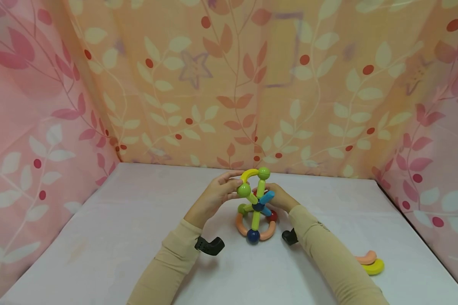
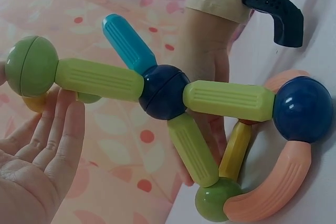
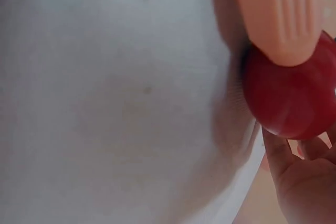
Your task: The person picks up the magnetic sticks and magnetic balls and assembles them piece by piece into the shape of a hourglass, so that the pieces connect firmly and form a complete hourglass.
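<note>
A toy frame of sticks and balls (image 1: 258,206) stands on the table, its dark blue hub joining light green and blue sticks. My left hand (image 1: 216,195) holds its top left, thumb by a green ball (image 1: 244,190) and fingers by a yellow curved stick (image 1: 249,174). In the left wrist view, those fingers reach behind a green ball (image 2: 32,66). My right hand (image 1: 280,197) is behind the frame's right side, its fingers mostly hidden. The right wrist view has that hand (image 3: 307,182) close to a red ball (image 3: 289,98); its grip cannot be made out.
Beyond my right forearm lie a loose orange curved piece (image 1: 367,258) and a yellow curved piece (image 1: 374,267), partly covered by the sleeve. Black wrist mounts (image 1: 210,245) jut from both cuffs. Patterned cloth (image 1: 194,106) walls the white table (image 1: 99,237) at the back and sides.
</note>
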